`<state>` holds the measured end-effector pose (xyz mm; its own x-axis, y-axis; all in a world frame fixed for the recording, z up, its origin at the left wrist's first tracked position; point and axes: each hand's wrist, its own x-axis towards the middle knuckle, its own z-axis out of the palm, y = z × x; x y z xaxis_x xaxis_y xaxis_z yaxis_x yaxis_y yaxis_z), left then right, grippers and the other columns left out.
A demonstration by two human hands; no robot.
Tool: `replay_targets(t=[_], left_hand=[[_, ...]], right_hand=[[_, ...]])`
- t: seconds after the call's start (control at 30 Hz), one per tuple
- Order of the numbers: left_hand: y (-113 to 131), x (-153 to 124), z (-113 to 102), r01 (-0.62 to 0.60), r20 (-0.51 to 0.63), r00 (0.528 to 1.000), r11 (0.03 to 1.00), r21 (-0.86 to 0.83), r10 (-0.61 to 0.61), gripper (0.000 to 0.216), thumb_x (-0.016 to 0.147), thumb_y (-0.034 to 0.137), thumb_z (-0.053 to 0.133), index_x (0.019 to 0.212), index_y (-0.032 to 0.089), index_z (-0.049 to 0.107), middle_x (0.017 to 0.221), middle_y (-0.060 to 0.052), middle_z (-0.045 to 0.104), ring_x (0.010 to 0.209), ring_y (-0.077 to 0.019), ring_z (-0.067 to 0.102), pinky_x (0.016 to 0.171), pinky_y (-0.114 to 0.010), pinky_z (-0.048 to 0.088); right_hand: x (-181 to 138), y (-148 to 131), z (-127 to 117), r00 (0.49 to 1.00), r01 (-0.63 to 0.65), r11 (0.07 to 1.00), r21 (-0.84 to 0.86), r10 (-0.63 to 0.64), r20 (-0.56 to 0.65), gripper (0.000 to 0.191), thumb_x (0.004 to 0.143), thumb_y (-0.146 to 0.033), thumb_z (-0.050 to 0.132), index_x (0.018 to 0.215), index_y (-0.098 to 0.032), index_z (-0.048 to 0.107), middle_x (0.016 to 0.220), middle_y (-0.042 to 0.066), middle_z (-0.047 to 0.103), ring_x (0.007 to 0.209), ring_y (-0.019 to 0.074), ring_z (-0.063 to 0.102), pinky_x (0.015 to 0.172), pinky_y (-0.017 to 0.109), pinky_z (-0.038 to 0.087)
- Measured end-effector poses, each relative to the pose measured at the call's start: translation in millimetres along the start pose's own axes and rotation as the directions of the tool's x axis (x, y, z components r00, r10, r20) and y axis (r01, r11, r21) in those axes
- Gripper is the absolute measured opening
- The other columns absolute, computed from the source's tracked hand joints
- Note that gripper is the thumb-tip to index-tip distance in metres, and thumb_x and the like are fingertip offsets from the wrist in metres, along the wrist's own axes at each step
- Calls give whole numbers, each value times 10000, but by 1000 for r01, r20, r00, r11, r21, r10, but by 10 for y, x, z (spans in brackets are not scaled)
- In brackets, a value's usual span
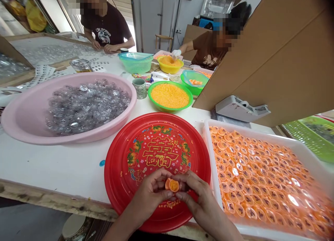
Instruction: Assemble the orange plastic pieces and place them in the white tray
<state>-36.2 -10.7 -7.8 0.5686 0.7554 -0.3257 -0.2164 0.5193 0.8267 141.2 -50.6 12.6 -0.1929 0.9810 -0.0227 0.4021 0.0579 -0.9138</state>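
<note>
Over the lower part of a red round tray (117,164) with a printed pattern, both my hands are closed by the fingertips around a small orange plastic cup (174,186). Its open mouth faces me and shows yellow-orange filling. A second orange edge shows at its left; I cannot tell if it is a separate piece. My left hand (150,190) grips from the left, my right hand (197,194) from the right. Beside my right hand, a white bin (212,171) holds many orange cups (250,175) with clear, dark-printed tops. A few yellow grains lie on the tray.
A pink basin (26,112) of clear plastic pieces stands left. Behind the tray are a green bowl of yellow granules (171,96), a mug (140,88) and baskets. A cardboard panel (255,60) and tape dispenser (241,109) stand right. Two people sit across the table.
</note>
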Motion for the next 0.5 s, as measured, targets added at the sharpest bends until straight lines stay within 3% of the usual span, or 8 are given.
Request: replay_targets(t=[0.13,0.23,0.33,0.43,0.5], left_hand=[[44,-8,56,-5,22,1000,1000,3,5,230,769,174,688,968,193,574,935,-38,698,851,-182,647,720,-302,531],[78,-15,84,-13,27,1000,1000,29,12,207,766,161,683,933,197,567,903,-23,696,837,-165,637,695,-261,505],[89,-14,82,11,16,1000,1000,26,-12,216,759,175,699,918,197,556,891,-16,692,789,-145,624,670,-242,494],[68,-6,72,22,-32,999,1000,21,-21,229,741,157,683,915,202,540,862,-7,691,734,-137,617,615,-225,484],[36,-1,73,-1,-68,998,997,77,6,199,726,131,651,879,203,547,828,-5,688,719,-145,626,599,-227,484]], right_hand=[[3,108,12,994,-84,978,191,96,-53,240,867,-217,644,1106,-246,643,811,-1,630,735,145,612,691,248,517],[36,178,20,993,-19,954,300,54,-107,176,778,-304,759,937,-236,727,805,5,608,686,140,610,641,242,523],[45,214,65,983,13,944,329,48,-177,225,707,-339,818,901,-247,750,858,20,618,726,153,621,661,250,536],[-3,206,134,971,-77,943,323,144,-189,250,766,-285,773,1006,-258,708,845,18,671,770,168,647,700,255,549],[-46,179,161,965,-88,971,224,138,-221,217,787,-248,750,997,-257,694,823,7,682,755,162,651,696,241,549]])
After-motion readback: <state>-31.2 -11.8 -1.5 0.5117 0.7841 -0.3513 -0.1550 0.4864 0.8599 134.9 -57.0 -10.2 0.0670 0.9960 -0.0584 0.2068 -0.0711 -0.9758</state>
